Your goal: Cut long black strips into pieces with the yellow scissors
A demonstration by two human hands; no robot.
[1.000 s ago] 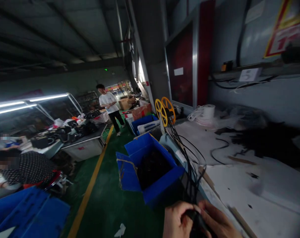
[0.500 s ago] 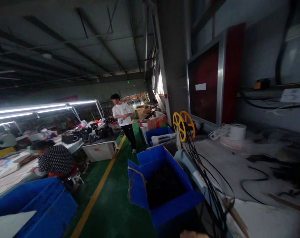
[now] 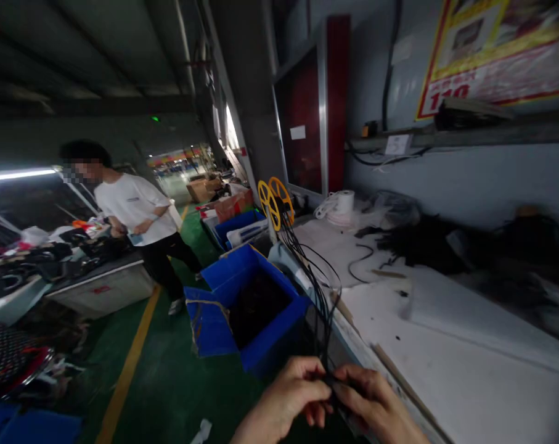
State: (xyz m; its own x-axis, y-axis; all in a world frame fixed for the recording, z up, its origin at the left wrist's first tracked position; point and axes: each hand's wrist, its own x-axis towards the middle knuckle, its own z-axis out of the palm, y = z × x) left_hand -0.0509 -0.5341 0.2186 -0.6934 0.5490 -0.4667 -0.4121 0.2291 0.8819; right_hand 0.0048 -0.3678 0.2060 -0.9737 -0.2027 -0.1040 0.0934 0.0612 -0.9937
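Several thin black cords (image 3: 324,308) run down from a yellow reel (image 3: 275,203) to my two hands at the bottom of the view. My left hand (image 3: 302,391) pinches the bundle between thumb and fingers. Close beside it, my right hand (image 3: 365,394) grips the same cords, its thumb almost meeting the left one. The lower ends of the cords are hidden by my fingers. Just beyond my hands, a blue box (image 3: 272,333) with its flaps up holds a dark heap (image 3: 256,305) that I cannot make out.
A white-topped table (image 3: 468,376) runs along the right, with a white cord spool (image 3: 344,202) and black material (image 3: 427,240) on it. On the green floor to the left, a person in a white shirt (image 3: 134,206) walks past a bench (image 3: 108,287). Blue bins (image 3: 43,425) stand lower left.
My view has swung right. Both hands now show on the black cords, where just the edge of one hand showed before. The person in the white shirt has come closer.
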